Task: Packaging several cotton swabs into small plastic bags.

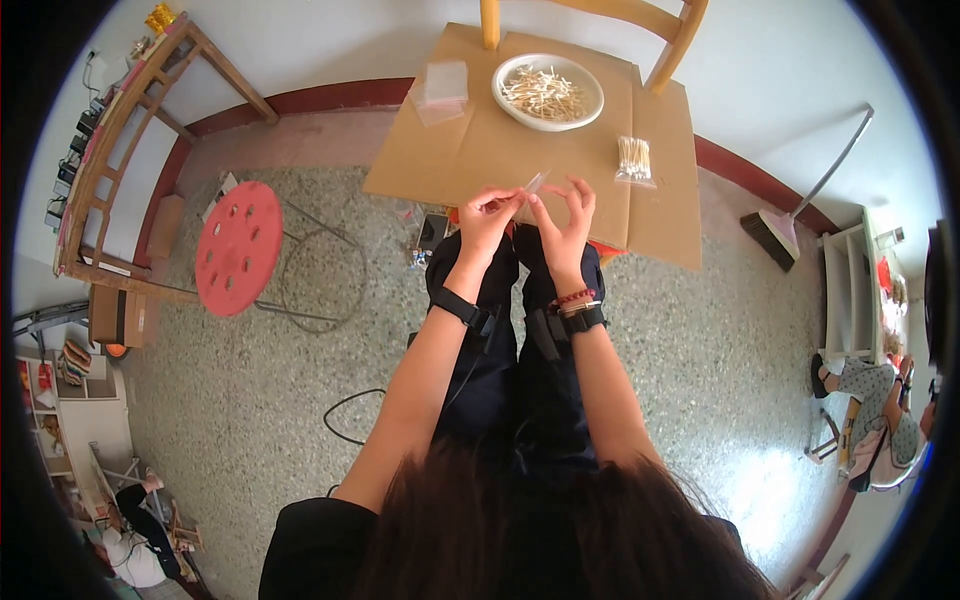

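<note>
Over the near edge of the cardboard, I hold up a small clear plastic bag (537, 182). My left hand (486, 222) pinches it between thumb and fingertips. My right hand (563, 225) meets it there, thumb and forefinger closed on the bag's side and the other fingers raised. Beyond them stands a white bowl (548, 122) heaped with loose cotton swabs (545, 92). To its right lies a filled clear bag of cotton swabs (634, 160). A stack of flat clear bags (443, 90) rests at the far left of the cardboard.
The cardboard sheet (420, 165) lies before my knees, against a wooden chair (655, 25). A red round stool (238, 248) stands to the left. A broom (785, 235) leans at the right wall. Other people sit at the lower left (135, 550) and right (880, 400).
</note>
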Available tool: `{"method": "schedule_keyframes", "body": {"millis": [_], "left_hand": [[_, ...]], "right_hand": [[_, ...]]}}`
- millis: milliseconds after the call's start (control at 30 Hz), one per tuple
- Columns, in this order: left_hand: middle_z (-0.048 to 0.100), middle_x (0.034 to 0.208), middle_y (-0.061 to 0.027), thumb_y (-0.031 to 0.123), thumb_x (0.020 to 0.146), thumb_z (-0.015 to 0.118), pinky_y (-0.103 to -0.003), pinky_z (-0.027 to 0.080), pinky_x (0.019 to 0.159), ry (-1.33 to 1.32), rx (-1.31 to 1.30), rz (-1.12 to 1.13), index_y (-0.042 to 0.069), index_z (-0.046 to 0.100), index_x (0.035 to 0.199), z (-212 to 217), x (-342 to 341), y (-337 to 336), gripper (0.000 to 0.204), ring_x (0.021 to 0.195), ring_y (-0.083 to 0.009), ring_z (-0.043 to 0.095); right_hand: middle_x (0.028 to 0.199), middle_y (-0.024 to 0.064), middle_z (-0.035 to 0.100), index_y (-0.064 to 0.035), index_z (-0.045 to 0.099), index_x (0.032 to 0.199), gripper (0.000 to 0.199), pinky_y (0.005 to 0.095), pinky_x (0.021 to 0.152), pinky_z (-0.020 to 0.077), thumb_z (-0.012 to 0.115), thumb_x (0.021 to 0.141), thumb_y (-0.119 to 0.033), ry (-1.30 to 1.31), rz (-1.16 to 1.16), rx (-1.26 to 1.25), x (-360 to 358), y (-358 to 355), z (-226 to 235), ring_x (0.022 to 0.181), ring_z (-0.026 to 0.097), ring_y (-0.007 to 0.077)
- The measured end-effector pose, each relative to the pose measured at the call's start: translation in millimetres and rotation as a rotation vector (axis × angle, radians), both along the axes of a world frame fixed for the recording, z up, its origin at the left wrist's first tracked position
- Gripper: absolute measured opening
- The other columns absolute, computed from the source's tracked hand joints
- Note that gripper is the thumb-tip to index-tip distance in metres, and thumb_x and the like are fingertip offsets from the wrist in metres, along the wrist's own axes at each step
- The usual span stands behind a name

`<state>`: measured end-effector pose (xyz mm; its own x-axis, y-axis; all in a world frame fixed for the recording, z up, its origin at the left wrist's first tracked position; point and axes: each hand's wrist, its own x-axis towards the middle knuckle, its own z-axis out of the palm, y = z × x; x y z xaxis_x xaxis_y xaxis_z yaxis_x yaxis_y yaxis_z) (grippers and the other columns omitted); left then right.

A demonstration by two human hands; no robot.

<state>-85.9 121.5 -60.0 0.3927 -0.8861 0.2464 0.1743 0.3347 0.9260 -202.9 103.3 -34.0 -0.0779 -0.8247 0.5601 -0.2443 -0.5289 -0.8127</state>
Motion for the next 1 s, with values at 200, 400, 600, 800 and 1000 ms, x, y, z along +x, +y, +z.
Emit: {"method": "schedule_keyframes", "body": {"millis": [200, 400, 600, 800, 1000], "left_hand": [[0.063, 0.085, -0.0057, -0.003, 0.074, 0.067, -0.024, 0.047, 0.074, 0.072, -0.005, 0.009, 0.001, 0.063, 0.080, 7.5, -5.4, 0.2, 0.008, 0.080, -0.0102, 0.058], [0.063, 0.083, -0.0044, -0.003, 0.074, 0.068, -0.023, 0.047, 0.073, 0.086, -0.042, -0.153, 0.001, 0.063, 0.080, 7.2, -12.1, 1.4, 0.009, 0.079, -0.0104, 0.058], [0.063, 0.079, -0.0031, 0.002, 0.075, 0.068, -0.022, 0.047, 0.068, -0.075, 0.065, -0.217, 0.000, 0.063, 0.081, 0.4, -12.2, -4.1, 0.008, 0.074, -0.0083, 0.058], [0.063, 0.079, -0.0034, 0.004, 0.076, 0.068, -0.021, 0.047, 0.063, -0.105, 0.093, -0.216, 0.001, 0.063, 0.082, 0.1, -19.1, -6.8, 0.009, 0.071, -0.0075, 0.058], [0.063, 0.074, -0.0014, 0.009, 0.074, 0.071, -0.019, 0.046, 0.065, 0.018, 0.127, -0.265, 0.002, 0.064, 0.079, 5.8, -24.6, -4.8, 0.011, 0.071, -0.0059, 0.058]], "right_hand": [[0.084, 0.0064, 0.056, -0.0035, 0.061, 0.086, 0.016, 0.0276, 0.073, 0.0433, 0.070, 0.075, -0.012, 0.054, 0.110, 0.106, -16.2, -2.1, -9.6, 0.078, 0.054, 0.0163], [0.078, 0.0013, 0.061, 0.0024, 0.059, 0.092, 0.013, 0.0197, 0.064, 0.0439, 0.060, 0.084, -0.009, -0.289, 0.409, 0.298, -17.6, -11.8, -14.9, 0.070, 0.055, 0.0056], [0.081, 0.0004, 0.059, 0.0026, 0.058, 0.093, 0.011, 0.0203, 0.067, 0.0435, 0.058, 0.085, -0.005, -0.314, 0.472, 0.372, -32.0, -15.0, -18.0, 0.073, 0.053, 0.0059], [0.080, 0.0002, 0.059, 0.0006, 0.059, 0.090, 0.008, 0.0203, 0.067, 0.0433, 0.059, 0.084, -0.004, -0.442, 0.507, 0.402, -38.6, -16.7, -18.5, 0.073, 0.054, 0.0060], [0.075, -0.0020, 0.056, -0.0022, 0.057, 0.090, 0.013, 0.0178, 0.057, 0.0384, 0.059, 0.087, -0.015, -0.324, 0.481, 0.373, -40.5, -18.0, -13.9, 0.063, 0.047, 0.0037]]}}
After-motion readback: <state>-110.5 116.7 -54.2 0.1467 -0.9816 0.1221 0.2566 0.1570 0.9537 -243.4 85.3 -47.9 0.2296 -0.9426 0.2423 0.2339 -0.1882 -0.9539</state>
